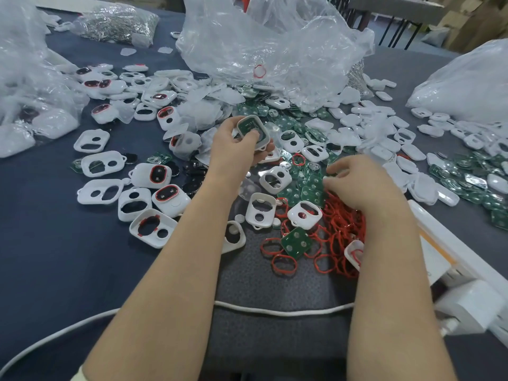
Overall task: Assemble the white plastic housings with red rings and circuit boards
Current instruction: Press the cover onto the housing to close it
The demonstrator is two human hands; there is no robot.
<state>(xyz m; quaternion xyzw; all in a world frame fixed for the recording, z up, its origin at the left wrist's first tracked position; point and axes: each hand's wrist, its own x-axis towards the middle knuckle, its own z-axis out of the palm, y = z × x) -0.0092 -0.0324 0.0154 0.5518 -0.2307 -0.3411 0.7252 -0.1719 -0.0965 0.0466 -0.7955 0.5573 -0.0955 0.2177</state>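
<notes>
Head view: left hand grips upturned housing (axis perhaps slanted); right hand relaxed.

Dark grey desk. Large crumpled clear plastic bag at far centre. Bag of small metal parts far left. White cable crosses the near edge. White plug adapter near right. Cardboard boxes beyond.

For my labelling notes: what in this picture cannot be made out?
Head view:
- Anything in the right hand: hidden beneath it.
- Inside of the housing in the left hand: circuit board covers it.
- White device: cut by right edge.
- Clear bag contents: blurred by plastic.
</notes>
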